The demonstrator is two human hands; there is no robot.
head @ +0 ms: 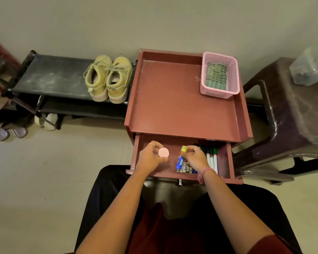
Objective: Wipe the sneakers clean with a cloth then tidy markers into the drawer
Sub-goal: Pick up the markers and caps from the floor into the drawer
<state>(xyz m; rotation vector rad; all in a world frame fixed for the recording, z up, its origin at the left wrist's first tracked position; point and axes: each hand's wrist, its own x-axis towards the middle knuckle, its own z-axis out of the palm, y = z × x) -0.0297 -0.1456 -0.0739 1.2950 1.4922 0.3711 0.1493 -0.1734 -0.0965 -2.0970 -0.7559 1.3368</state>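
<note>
Markers [210,158] in drawer [226,160]: light, stiff, slick. Left hand [150,158] pinching pink cap [163,152], right hand [195,158] gripping yellow-capped tube [181,158]; best grabbed mid-barrel.

No text, brand, number or sign can be read anywhere in this view. The blue label on the yellow-capped tube [180,161], which the right hand [195,158] holds over the open drawer [226,160], carries white print, but it is too blurred to make out. The white whiteboard markers [211,158] lying along the drawer's right side and the ones near its front edge bear small dark markings on their barrels, likewise too small and soft to read.
</note>
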